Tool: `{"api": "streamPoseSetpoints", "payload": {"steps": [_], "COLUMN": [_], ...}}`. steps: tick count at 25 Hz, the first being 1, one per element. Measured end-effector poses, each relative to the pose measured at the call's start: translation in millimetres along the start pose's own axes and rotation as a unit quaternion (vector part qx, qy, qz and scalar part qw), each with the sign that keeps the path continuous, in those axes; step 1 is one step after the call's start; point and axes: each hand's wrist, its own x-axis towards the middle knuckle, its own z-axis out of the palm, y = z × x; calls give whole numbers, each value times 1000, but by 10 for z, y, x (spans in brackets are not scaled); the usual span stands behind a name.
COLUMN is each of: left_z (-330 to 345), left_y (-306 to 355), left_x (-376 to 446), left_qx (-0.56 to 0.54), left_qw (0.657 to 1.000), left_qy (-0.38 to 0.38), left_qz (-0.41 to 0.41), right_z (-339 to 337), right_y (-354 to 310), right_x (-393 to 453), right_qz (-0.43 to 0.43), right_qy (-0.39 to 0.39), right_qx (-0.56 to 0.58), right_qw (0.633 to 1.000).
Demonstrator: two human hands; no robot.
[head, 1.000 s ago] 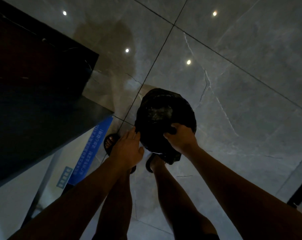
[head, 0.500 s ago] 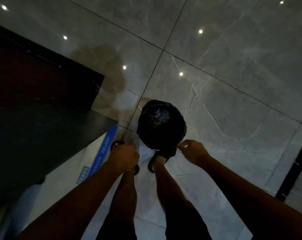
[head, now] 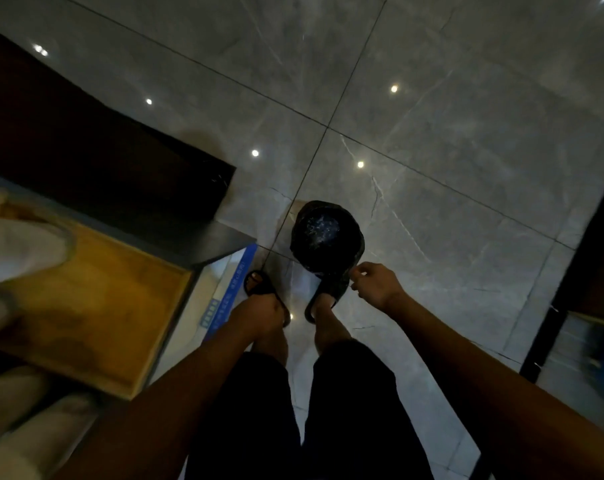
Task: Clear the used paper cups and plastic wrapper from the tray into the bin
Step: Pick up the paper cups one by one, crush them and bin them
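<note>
Grey marble-look floor tiles (head: 466, 98) shine under ceiling lights, and a black-lined bin (head: 326, 237) stands on them just ahead of the person's sandalled feet. The right hand (head: 376, 285) hangs just beside the bin's near rim, fingers curled narrow, pinching nothing I can make out. The left hand (head: 259, 315) hangs lower over the left foot; its grip cannot be told. On the bench at left, the wooden tray (head: 96, 306) carries blurred white shapes, possibly cups, so clearing seems unfinished.
</note>
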Motion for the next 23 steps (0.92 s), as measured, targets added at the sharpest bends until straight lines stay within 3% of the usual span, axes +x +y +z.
{"api": "streamPoseSetpoints", "payload": {"steps": [5,11,14,16,23], "left_z": [95,491,792,1282,1799], "left_y": [-58,-215,-294,-124,172], "left_x": [-612,-982,-999,-1285,-1414], "left_qx": [-56,-102,-182,-260,-387], "left_qw": [998,991,972,942,886], "left_qy": [24,86,140,188,218], "left_qz": [8,2,-48,-97,-131], "right_z": [16,-222,-362,-553,-682], "right_y": [-89,179,353,401,518], "right_x": [-633,-1007,-1015,-1133,-1008], "right_qz": [-11,-63,-80,-147,-189], "right_qy": [2,-37,-49,-78,-103], "right_qx": [6,-150,-214,-287,-388], "right_qw": [1000,986,972,943,896]}}
